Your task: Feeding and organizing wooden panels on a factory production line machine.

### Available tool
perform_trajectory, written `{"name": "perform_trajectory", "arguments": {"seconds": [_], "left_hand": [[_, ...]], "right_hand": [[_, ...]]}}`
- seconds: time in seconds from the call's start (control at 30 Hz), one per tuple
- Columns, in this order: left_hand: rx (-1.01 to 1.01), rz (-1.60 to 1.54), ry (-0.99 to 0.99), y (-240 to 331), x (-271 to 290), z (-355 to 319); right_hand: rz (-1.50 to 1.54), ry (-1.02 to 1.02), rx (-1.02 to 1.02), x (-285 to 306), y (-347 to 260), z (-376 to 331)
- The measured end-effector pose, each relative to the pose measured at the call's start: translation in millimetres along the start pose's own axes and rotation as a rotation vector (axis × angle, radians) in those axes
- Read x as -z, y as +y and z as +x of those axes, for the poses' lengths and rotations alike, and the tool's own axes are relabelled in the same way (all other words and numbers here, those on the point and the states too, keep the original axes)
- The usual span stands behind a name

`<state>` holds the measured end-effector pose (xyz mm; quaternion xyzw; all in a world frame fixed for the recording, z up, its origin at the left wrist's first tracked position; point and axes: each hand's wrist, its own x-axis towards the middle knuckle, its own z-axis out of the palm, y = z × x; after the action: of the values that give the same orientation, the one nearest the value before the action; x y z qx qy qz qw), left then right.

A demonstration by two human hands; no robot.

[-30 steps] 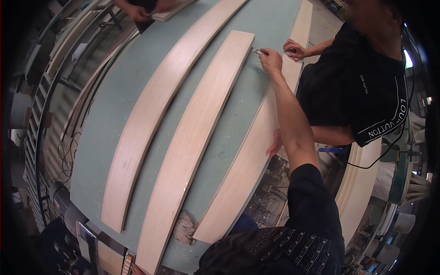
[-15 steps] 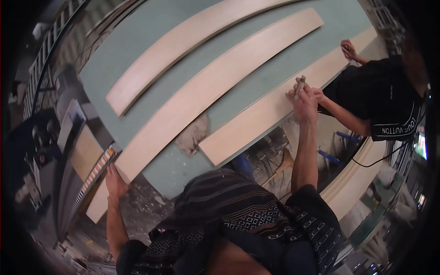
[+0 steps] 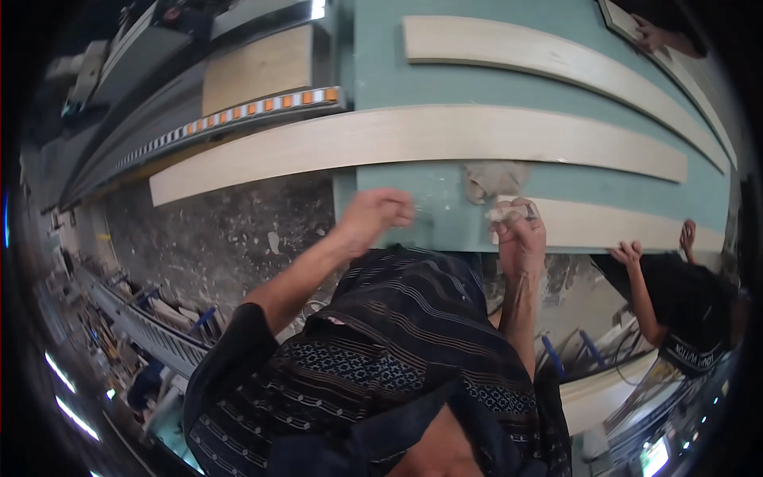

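My left hand (image 3: 377, 219) is in the air over the near edge of the green table, its fingers curled in and blurred. Whether anything is inside them is hidden. Between the thumb and fingers of my right hand (image 3: 522, 236) is a small pale, oblong piece (image 3: 502, 213) whose kind I cannot make out. This hand is by the left end of a pale curved board (image 3: 588, 226). A crumpled beige cloth (image 3: 489, 181) lies just beyond it. Past both hands, a long curved wooden board (image 3: 429, 135) stretches across, its left part reaching out beyond the table.
Another curved board (image 3: 548, 54) lies farther back on the green table (image 3: 381, 87). At right a co-worker in black (image 3: 683, 302) has hands by the near board. An orange-and-white striped edge (image 3: 270, 103) runs along the machine at left. Another person's hand (image 3: 656, 36) is at the far right.
My view has turned left. My left hand has let go of the long board and come to the middle. My right hand has moved away from the co-worker's hand, still holding the small piece.
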<state>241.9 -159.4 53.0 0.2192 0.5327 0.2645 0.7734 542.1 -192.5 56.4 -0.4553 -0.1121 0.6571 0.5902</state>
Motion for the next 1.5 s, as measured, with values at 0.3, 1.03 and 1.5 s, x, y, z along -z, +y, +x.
{"name": "perform_trajectory", "arguments": {"seconds": [0.3, 1.03, 1.5], "left_hand": [[-0.028, 0.081, -0.086, -0.8, -25.9, 10.3], [-0.227, -0.127, -0.094, 0.1, -32.0, 22.5], [-0.22, -0.172, -0.073, -10.0, -18.9, 7.0]], "right_hand": [[-0.148, -0.115, -0.003, -59.0, 33.7, 5.9], [-0.108, -0.195, 0.001, -65.1, 37.3, 20.9], [-0.118, -0.215, -0.037, -70.3, 43.1, 13.0]]}}
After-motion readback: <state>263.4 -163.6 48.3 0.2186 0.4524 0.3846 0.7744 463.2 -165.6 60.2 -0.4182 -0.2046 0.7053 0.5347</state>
